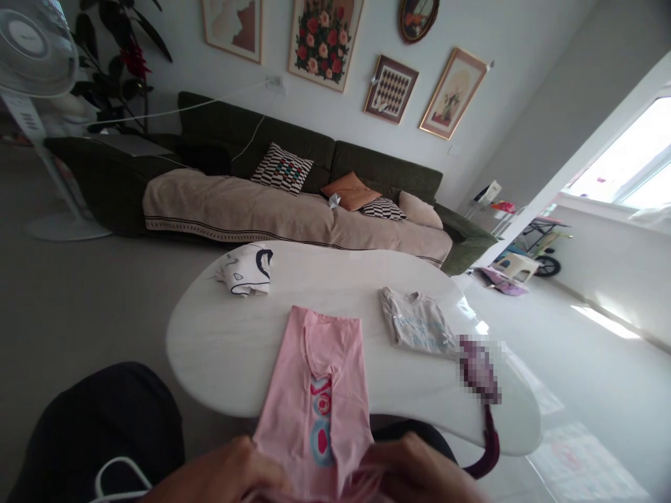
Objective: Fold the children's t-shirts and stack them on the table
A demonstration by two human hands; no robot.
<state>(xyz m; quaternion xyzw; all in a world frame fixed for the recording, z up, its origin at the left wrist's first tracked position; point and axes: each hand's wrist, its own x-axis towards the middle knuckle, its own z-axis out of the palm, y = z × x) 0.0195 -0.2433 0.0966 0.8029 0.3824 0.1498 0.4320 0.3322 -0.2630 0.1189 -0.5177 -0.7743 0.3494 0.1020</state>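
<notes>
Pink garment (309, 377): lies lengthwise on the white bench (225, 349), its far end flat near the middle of the top, its near end drawn over the near edge toward the person. Far portion folded over on itself; a print of blue and red rounded shapes shows down the centre.

Left hand (249, 464): closed on the near end of the pink garment, at its left side. Right hand (412, 461): likewise grasping the near end, at its right side; the fingers are blurred and partly cut off by the lower border.

Far left on the bench: a white garment (249, 272) with dark trim, bundled compactly. To the right: a folded grey shirt (419, 321) with pale blue lettering. Just beside its near right corner: a pixelated item (479, 370), identity not determinable, with a dark red strap (488, 447) running down over the near edge.

Beyond the bench: a green sofa (388, 157) carrying a beige throw (246, 209) and several cushions. Left of the sofa stands a white fan (36, 49); at far right, on the floor, a white stool (516, 267).
</notes>
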